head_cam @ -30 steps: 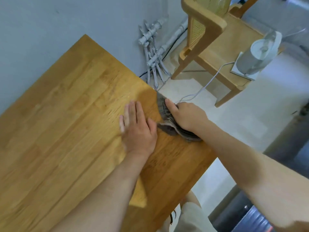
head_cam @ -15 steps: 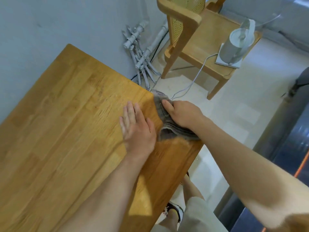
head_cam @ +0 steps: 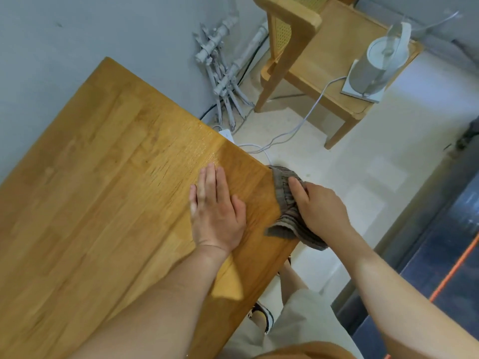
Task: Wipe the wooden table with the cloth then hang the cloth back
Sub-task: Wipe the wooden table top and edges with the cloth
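Two hands are on the wooden table (head_cam: 103, 177). The left hand (head_cam: 216, 211) lies flat on the top near the right-hand edge, fingers (head_cam: 210, 180) straight and close together, holding nothing and seemingly bracing the person. Just beside it, the right hand (head_cam: 320, 208) holds the brown ribbed cloth (head_cam: 281, 185) against that same edge, close to the far corner. Its thumb lies along the top of the fabric, while the other fingers bend down past the edge and look wrapped round the bunched cloth.

The cloth sits half on the top and half draped over the side, with one corner lying loose on the wood. It looks soft, light and limp, so it should fold wherever it is pressed and slide easily over the smooth surface. A broad grip on the gathered middle would probably keep it from trailing. For hanging, pinching one edge or corner would let it fall open.

Most of the right hand's fingers and the cloth's underside are hidden below the table edge. No hook or rail for the cloth shows anywhere. How much of the table has been wiped cannot be judged, since no clear damp trace shows and its near end runs out of view.
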